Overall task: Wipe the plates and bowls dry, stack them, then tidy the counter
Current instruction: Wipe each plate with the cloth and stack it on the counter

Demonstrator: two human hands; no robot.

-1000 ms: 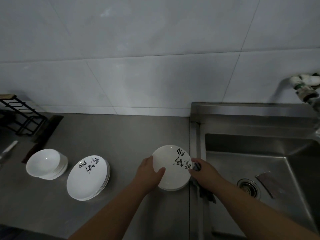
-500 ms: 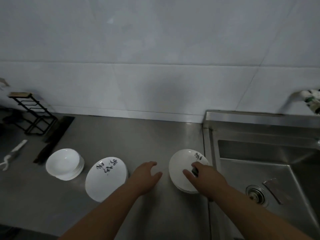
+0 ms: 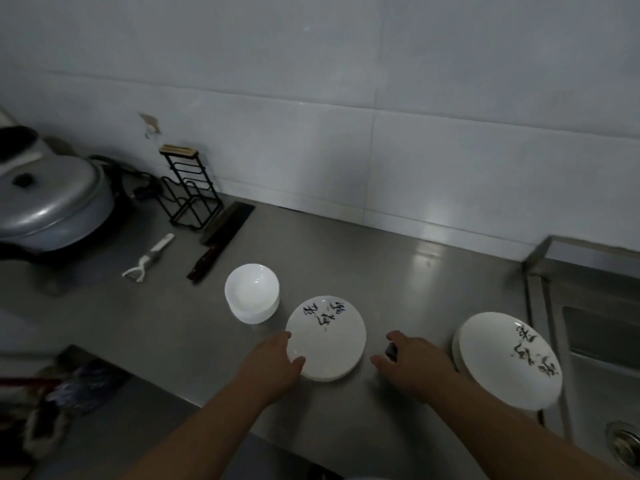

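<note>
Head view: left hand (image 3: 273,367) clasps the middle plate stack (image 3: 327,339) by its rim, near the front edge of the surface (image 3: 381,271); right hand (image 3: 414,367), just beside, pinches a dark cloth (image 3: 391,351).

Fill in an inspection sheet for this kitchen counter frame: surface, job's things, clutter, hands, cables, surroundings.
Surface: steel counter, dimly lit.
Job's things: bowls stacked; middle plates stacked; right plates stacked beside the sink.
Clutter: cleaver, peeler, black rack, lidded pot.
Hands: left hand touches the middle plates' near rim, thumb on top, grip unclear; right hand holds a dark cloth, mostly hidden.
Cables: dark cord between lidded pot and black rack.
Surroundings: tiled wall; blurred things lower left, not identifiable.
</note>
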